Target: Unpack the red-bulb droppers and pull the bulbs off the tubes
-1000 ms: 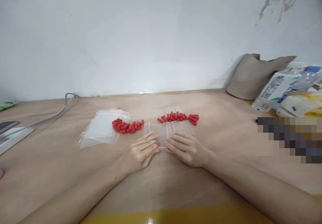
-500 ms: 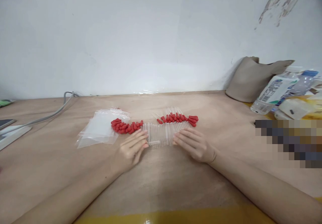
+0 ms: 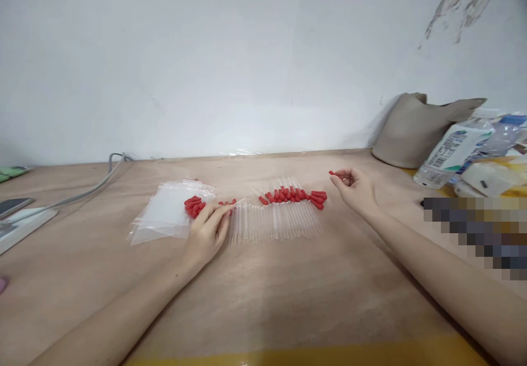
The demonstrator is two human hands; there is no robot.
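My left hand (image 3: 209, 233) is closed in a pinch at the left end of a row of clear glass tubes (image 3: 275, 220). A thin glass tube (image 3: 241, 201) sticks out from its fingertips to the right. Up at the right, my right hand (image 3: 354, 189) pinches a small red rubber bulb (image 3: 331, 173), raised off the table. Loose red bulbs (image 3: 193, 206) lie left of the tubes, partly hidden by my left hand. Behind the row lie several droppers (image 3: 288, 193), their red bulbs toward me and their clear tips pointing away; a few red bulbs (image 3: 318, 197) rest at their right.
Clear zip bags (image 3: 160, 212) lie at the left on the brown table (image 3: 263, 300). A grey cable (image 3: 90, 186) and a phone (image 3: 16, 207) are farther left. At the right stand a beige bag (image 3: 411, 130) and a plastic bottle (image 3: 453, 155), before a white wall (image 3: 247, 64).
Both hands have left the ends of the tube row. My left hand now holds a tube; my right hand has moved up and right with a red bulb. The tubes lie spread wider.
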